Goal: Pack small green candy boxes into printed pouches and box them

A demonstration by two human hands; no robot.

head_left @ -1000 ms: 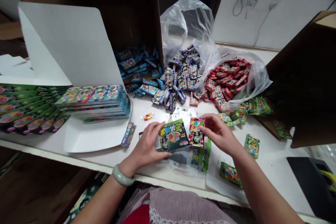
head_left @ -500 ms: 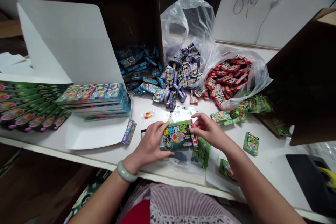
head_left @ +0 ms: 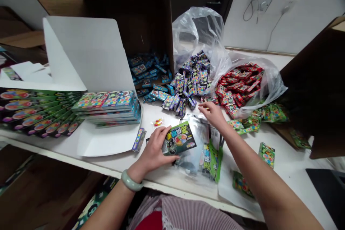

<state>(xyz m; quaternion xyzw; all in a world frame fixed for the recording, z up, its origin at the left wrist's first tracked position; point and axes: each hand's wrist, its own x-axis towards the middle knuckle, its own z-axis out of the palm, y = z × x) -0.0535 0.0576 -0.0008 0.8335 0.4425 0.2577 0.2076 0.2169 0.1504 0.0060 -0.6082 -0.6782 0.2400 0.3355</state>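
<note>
My left hand is wrapped round a flat black-and-green printed candy box, thumb along its lower edge and fingers over its left end. My right hand is held out over the table, fingers bent and slightly apart, with nothing plainly in them. Its fingertips are close to the purple packs and the near edge of the red packs. Under and beside the box lies clear plastic packaging with a green printed pouch. A small wrapped candy lies behind my left hand.
A white display carton at left holds stacked candy packs. Blue packs spill from a large brown carton. Green packs lie at right by another dark carton. A single purple pack stands by the white carton.
My right hand has left the candy box and moved up and away, toward the red and purple packs. The red pack at the box's right end no longer shows. The camera view has shifted left.
</note>
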